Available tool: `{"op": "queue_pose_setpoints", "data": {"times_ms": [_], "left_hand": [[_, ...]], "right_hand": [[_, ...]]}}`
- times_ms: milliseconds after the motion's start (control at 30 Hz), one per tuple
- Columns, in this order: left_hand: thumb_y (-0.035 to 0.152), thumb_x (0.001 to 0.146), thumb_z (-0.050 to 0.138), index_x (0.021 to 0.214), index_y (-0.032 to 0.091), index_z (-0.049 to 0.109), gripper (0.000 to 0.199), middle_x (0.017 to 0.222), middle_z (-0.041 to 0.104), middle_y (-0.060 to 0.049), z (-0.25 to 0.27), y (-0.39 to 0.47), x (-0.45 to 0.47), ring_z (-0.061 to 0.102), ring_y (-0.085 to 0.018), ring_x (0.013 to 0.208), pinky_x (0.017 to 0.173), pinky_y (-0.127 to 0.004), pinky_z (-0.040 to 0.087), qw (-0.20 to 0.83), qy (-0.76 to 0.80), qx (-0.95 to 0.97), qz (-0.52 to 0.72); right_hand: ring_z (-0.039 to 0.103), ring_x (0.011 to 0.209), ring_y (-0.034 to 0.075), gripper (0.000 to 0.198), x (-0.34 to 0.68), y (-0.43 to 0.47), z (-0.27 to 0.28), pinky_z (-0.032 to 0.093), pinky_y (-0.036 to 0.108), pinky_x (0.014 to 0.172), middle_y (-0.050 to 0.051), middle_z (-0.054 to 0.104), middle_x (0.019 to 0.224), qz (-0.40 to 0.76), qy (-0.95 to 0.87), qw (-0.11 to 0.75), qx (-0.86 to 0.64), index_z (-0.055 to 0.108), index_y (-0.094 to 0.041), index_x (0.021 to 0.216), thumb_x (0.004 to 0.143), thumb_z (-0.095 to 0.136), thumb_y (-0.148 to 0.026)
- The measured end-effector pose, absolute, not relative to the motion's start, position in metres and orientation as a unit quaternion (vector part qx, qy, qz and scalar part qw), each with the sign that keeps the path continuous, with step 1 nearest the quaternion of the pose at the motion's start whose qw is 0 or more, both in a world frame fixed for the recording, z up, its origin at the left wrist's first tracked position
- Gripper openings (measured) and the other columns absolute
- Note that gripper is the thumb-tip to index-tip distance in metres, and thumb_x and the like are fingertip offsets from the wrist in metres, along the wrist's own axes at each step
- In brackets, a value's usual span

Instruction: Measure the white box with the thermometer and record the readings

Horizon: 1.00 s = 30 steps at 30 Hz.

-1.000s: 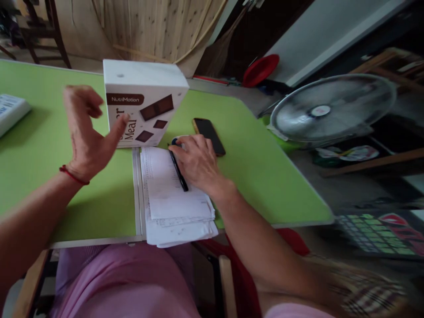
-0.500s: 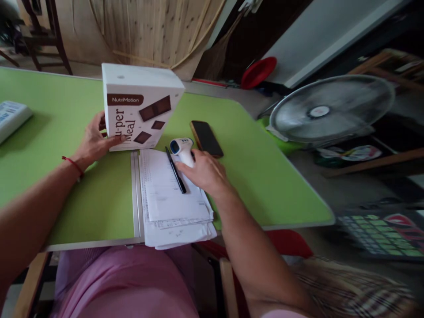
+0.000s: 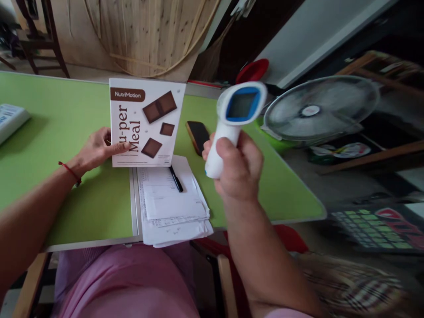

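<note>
My left hand (image 3: 99, 148) grips the lower left edge of a white box (image 3: 132, 132) printed with "NutriMotion" and brown chocolate pieces. The thumb lies on the box's front; the other fingers are behind it. Raised above the table's right part, my right hand (image 3: 240, 165) is wrapped round the handle of a white infrared thermometer gun (image 3: 221, 148). Its blue-framed screen faces me. Under and in front of the box lies a stack of papers (image 3: 179, 207). A black pen (image 3: 176, 179) rests on it, its upper end hidden by the box.
Behind my right hand a dark phone (image 3: 198, 134) lies on the green table (image 3: 96, 212). A white device (image 3: 11, 120) sits at the far left. Beyond the table's right edge stands a fan (image 3: 321, 108). A red basin-like object (image 3: 253, 70) is farther back.
My right hand has lifted the thermometer gun off the papers, up and to the right. The box has tipped so its front faces me more squarely and sits a little nearer.
</note>
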<state>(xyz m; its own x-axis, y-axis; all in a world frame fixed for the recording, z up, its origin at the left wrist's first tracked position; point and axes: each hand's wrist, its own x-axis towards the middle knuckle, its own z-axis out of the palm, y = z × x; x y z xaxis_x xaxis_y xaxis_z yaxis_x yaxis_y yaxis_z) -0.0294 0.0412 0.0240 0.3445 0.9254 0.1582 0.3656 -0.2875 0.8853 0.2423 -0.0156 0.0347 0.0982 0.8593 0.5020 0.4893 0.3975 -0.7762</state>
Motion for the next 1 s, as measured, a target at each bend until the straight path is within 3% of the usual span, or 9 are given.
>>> {"op": "queue_pose_setpoints", "data": {"times_ms": [67, 167, 267, 500, 1000], "left_hand": [[0.045, 0.076, 0.068, 0.111, 0.017, 0.061, 0.046, 0.115, 0.067, -0.011, 0.024, 0.042, -0.030, 0.064, -0.025, 0.101, 0.083, -0.035, 0.054, 0.393, 0.437, 0.727, 0.354], [0.047, 0.075, 0.069, 0.114, 0.017, 0.059, 0.050, 0.114, 0.067, -0.011, 0.023, 0.043, -0.029, 0.064, -0.026, 0.101, 0.085, -0.037, 0.053, 0.406, 0.417, 0.732, 0.353], [0.048, 0.073, 0.071, 0.112, 0.016, 0.060, 0.051, 0.112, 0.067, -0.011, 0.023, 0.042, -0.028, 0.064, -0.027, 0.100, 0.084, -0.038, 0.053, 0.426, 0.402, 0.725, 0.362], [0.049, 0.072, 0.071, 0.106, 0.017, 0.062, 0.047, 0.108, 0.069, -0.008, 0.021, 0.042, -0.028, 0.064, -0.027, 0.098, 0.081, -0.035, 0.054, 0.426, 0.417, 0.715, 0.367], [0.050, 0.073, 0.070, 0.104, 0.018, 0.063, 0.045, 0.108, 0.070, -0.006, 0.022, 0.042, -0.029, 0.065, -0.025, 0.098, 0.079, -0.033, 0.054, 0.419, 0.415, 0.724, 0.357]], "right_hand": [[0.044, 0.056, 0.014, 0.037, 0.224, -0.037, 0.050, 0.036, 0.030, 0.049, 0.001, 0.046, 0.068, 0.315, -0.564, 0.600, -0.472, 0.053, -0.024, 0.095, 0.075, 0.048, -0.055], [0.039, 0.053, 0.011, 0.042, 0.197, -0.063, 0.052, 0.031, 0.029, 0.046, -0.001, 0.043, 0.065, 0.510, -0.479, 0.586, -0.409, 0.056, -0.022, 0.090, 0.070, 0.057, -0.059], [0.039, 0.053, 0.010, 0.041, 0.180, -0.078, 0.030, 0.029, 0.027, 0.045, -0.002, 0.045, 0.066, 0.596, -0.419, 0.568, -0.383, 0.058, -0.022, 0.089, 0.069, 0.062, -0.057], [0.035, 0.053, 0.008, 0.035, 0.165, -0.077, -0.008, 0.026, 0.026, 0.048, -0.003, 0.045, 0.065, 0.593, -0.392, 0.573, -0.407, 0.055, -0.020, 0.072, 0.074, 0.062, -0.054], [0.031, 0.056, 0.008, 0.032, 0.163, -0.067, -0.018, 0.027, 0.026, 0.053, -0.005, 0.038, 0.062, 0.561, -0.394, 0.584, -0.434, 0.055, -0.020, 0.069, 0.075, 0.064, -0.050]]}}
